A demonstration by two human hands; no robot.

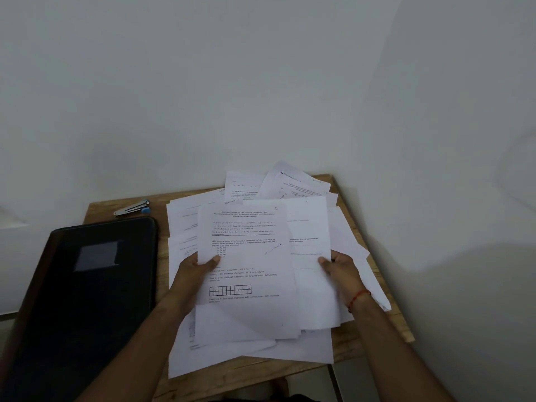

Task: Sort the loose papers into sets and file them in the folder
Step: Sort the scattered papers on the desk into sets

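Observation:
A messy pile of loose white printed papers [290,187] covers the right half of a small wooden table [380,332]. My left hand [193,271] grips the left edge of a printed sheet [246,256] with a small grid drawn on it, thumb on top. My right hand [340,269] pinches the right edge of another sheet [309,236] lying partly under the first one. Both sheets are lifted a little above the pile. A closed black folder [95,285] with a grey label lies at the left, overhanging the table's edge.
A silver stapler with a blue end [132,209] lies at the back left of the table. White walls close in behind and to the right. Some papers hang over the table's right and front edges. A red thread is tied round my right wrist.

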